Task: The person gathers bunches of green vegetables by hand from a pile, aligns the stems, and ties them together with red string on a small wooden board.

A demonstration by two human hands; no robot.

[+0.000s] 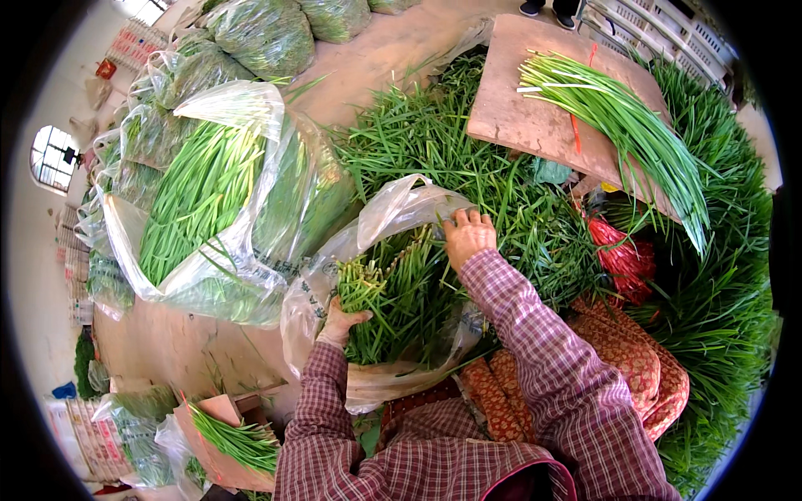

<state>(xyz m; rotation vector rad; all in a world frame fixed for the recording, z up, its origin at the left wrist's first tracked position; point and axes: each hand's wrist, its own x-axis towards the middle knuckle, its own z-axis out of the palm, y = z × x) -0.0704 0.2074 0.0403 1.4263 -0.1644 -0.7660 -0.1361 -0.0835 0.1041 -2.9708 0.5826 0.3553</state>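
Observation:
In front of me a clear plastic bag (pixel 386 219) stands with its mouth wide, packed with green garlic chives (pixel 401 288), their pale cut ends partly up. My left hand (pixel 338 321) lies at the left side of these chives, thumb stretched out over them; its other fingers are hidden between greens and plastic. Across the bag, at its upper right rim, my right hand (pixel 469 238) has its fingers bent over the plastic edge, beside a heap of loose chives (pixel 443 134). How firmly it grips is hard to see.
Left of my bag stands another full bag of chives (pixel 205 196). A board (pixel 510 92) at upper right carries a long bundle of chives (pixel 597 100). Red strings (pixel 622 259) hang below it. Stuffed bags (pixel 263 42) line the far left; a small low stand (pixel 219 451) is at lower left.

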